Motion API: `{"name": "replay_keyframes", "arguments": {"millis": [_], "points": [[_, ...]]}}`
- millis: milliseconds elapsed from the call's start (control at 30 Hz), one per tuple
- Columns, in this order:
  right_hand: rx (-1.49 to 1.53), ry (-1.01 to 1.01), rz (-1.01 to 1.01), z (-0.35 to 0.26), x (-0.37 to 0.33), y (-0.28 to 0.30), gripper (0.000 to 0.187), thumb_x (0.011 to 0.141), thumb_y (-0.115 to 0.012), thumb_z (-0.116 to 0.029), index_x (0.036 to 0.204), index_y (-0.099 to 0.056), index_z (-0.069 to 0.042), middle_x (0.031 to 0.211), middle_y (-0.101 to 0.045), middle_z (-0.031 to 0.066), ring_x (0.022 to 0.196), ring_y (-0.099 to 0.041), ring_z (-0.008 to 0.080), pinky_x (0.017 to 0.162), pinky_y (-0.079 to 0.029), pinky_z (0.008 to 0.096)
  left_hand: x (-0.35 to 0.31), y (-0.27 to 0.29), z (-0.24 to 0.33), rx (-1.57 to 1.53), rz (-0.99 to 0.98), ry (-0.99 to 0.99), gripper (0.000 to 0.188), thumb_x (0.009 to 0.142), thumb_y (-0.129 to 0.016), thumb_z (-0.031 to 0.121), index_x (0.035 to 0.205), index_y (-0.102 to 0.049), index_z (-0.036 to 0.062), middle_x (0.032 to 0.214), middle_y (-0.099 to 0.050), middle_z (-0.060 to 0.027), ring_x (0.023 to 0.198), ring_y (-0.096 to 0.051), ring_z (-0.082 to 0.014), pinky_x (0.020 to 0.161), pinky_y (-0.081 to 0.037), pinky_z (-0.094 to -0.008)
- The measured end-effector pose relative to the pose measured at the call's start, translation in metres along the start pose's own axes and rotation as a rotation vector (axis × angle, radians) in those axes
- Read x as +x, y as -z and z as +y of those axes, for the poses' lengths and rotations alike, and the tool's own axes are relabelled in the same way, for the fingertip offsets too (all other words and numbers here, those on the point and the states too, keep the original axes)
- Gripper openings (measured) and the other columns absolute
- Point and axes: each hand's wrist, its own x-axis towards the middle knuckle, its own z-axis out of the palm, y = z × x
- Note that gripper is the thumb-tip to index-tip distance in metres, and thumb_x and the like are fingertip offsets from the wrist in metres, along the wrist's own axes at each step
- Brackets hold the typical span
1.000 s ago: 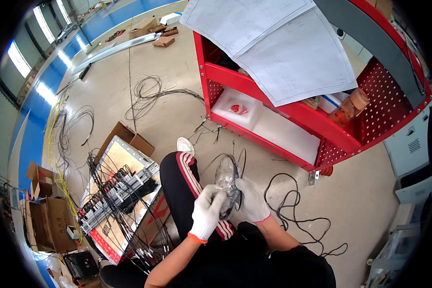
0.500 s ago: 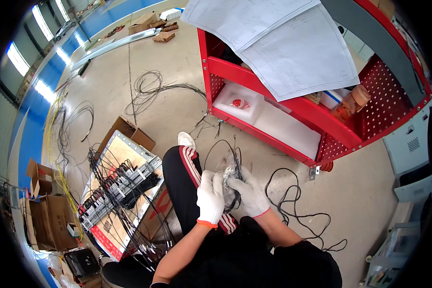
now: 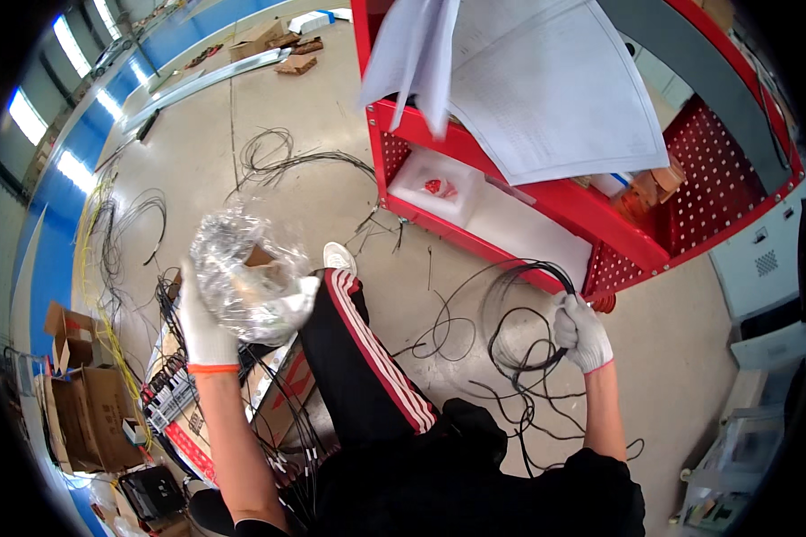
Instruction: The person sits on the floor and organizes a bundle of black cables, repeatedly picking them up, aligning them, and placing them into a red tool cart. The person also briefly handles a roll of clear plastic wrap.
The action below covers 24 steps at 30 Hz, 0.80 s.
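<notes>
My left hand (image 3: 208, 324), in a white glove with an orange cuff, is raised over the left side with a crumpled clear plastic bag (image 3: 258, 291) in it. The bag hides part of its fingers. On the right, my gloved right hand (image 3: 584, 333) is closed around a coil of thin black cable (image 3: 557, 354). Loose loops from this coil spread leftward and blur with motion. Below the left hand lies a wooden board (image 3: 188, 425) on a carton, carrying a row of terminals with many black wires; arm and bag cover much of it.
A red tool cart (image 3: 501, 243) stands ahead on the right, with paper sheets (image 3: 555, 98) draped over it and a white foam box (image 3: 434, 183) on its shelf. Black cables (image 3: 304, 161) lie on the floor. Open cardboard boxes (image 3: 103, 416) stand at the left.
My hands have separated: the left has carried the plastic bag up and left, the right has taken the cable coil rightward. A paper sheet on the cart has lifted and folded.
</notes>
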Motion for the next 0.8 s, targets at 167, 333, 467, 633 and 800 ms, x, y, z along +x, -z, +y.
{"name": "replay_keyframes", "arguments": {"millis": [167, 333, 467, 633, 800], "points": [[-0.754, 0.445, 0.407, 0.015, 0.041, 0.007, 0.019, 0.101, -0.056, -0.026, 0.101, -0.063, -0.008, 0.065, -0.038, -0.0082, 0.054, -0.033, 0.0025, 0.048, -0.025, 0.0227, 0.001, -0.028, -0.037, -0.100, -0.415, -0.039, 0.040, 0.104, -0.053, 0.033, 0.132, -0.054, 0.0037, 0.127, -0.060, -0.0125, 0.116, -0.060, -0.0229, 0.099, -0.051, -0.0355], [-0.503, 0.441, 0.349, -0.042, 0.023, -0.002, 0.018, 0.103, -0.052, -0.021, 0.102, -0.059, -0.005, 0.065, -0.037, -0.0076, 0.056, -0.033, 0.0025, 0.048, -0.026, 0.0224, -0.056, -0.137, -0.078, 0.381, -0.275, 0.025, 0.039, 0.097, -0.060, 0.023, 0.125, -0.059, -0.0032, 0.110, -0.067, -0.0223, 0.104, -0.063, -0.0266, 0.094, -0.047, -0.0337], [-0.412, 0.393, 0.162, -0.090, -0.030, -0.024, 0.017, 0.101, -0.052, -0.016, 0.102, -0.060, -0.002, 0.064, -0.043, -0.0058, 0.051, -0.037, 0.0036, 0.047, -0.028, 0.0222, -0.081, -0.156, -0.137, 0.984, -0.469, -0.024, 0.079, 0.085, -0.075, 0.033, 0.145, -0.037, -0.0014, 0.137, -0.050, -0.0286, 0.122, -0.053, -0.0399, 0.105, -0.043, -0.0419], [-0.146, 0.590, -0.332, -0.117, -0.064, -0.027, 0.025, 0.102, -0.057, -0.026, 0.107, -0.057, -0.002, 0.056, -0.042, -0.0051, 0.042, -0.036, 0.0045, 0.040, -0.027, 0.0229, -0.090, -0.182, -0.097, 0.639, -0.668, -0.350, 0.103, 0.077, -0.082, 0.031, 0.156, -0.022, 0.0055, 0.151, -0.036, -0.0286, 0.132, -0.048, -0.0445, 0.109, -0.042, -0.0422], [0.135, 0.632, -0.779, -0.188, -0.084, -0.074, 0.033, 0.107, -0.043, -0.035, 0.125, -0.050, -0.008, 0.050, -0.043, -0.0052, 0.032, -0.034, 0.0061, 0.031, -0.032, 0.0208, -0.079, -0.203, -0.087, 0.600, -0.910, 0.094, 0.120, 0.071, -0.085, 0.027, 0.160, -0.007, 0.0106, 0.151, -0.037, -0.0294, 0.140, -0.040, -0.0385, 0.114, -0.036, -0.0412]]}}
